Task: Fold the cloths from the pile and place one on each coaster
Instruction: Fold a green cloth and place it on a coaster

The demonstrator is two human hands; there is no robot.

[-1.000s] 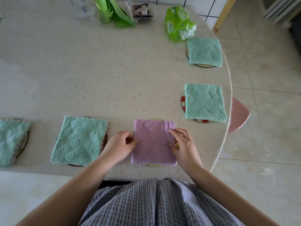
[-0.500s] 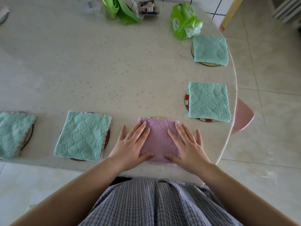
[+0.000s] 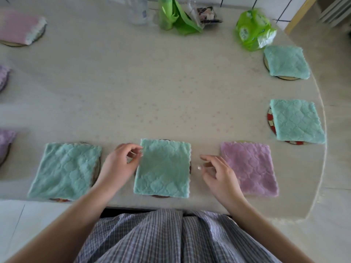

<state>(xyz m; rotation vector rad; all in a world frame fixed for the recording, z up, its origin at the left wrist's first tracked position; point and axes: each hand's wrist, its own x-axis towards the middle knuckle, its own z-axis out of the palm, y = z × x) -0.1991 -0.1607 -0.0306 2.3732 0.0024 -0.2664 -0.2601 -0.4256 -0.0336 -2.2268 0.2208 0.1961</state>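
A folded teal cloth (image 3: 163,168) lies flat on a dark coaster (image 3: 161,196) right in front of me. My left hand (image 3: 119,166) hovers at its left edge with loosely curled fingers, fingertips near the top-left corner. My right hand (image 3: 218,175) is just off the cloth's right edge, fingers loosely curled and holding nothing. Right of that hand, a folded purple cloth (image 3: 248,168) covers its own coaster. Another teal cloth (image 3: 64,169) lies on a coaster to the left.
Two more teal cloths (image 3: 296,122) (image 3: 286,62) sit on coasters along the table's right edge. A pink cloth (image 3: 17,29) and purple cloths (image 3: 3,76) lie at the far left. Green bags (image 3: 252,33) (image 3: 174,18) and a clear bottle (image 3: 137,10) stand at the back.
Both hands have lifted off the purple cloth they were pressing flat and moved left, ending on either side of the teal cloth. The view has swung left too.
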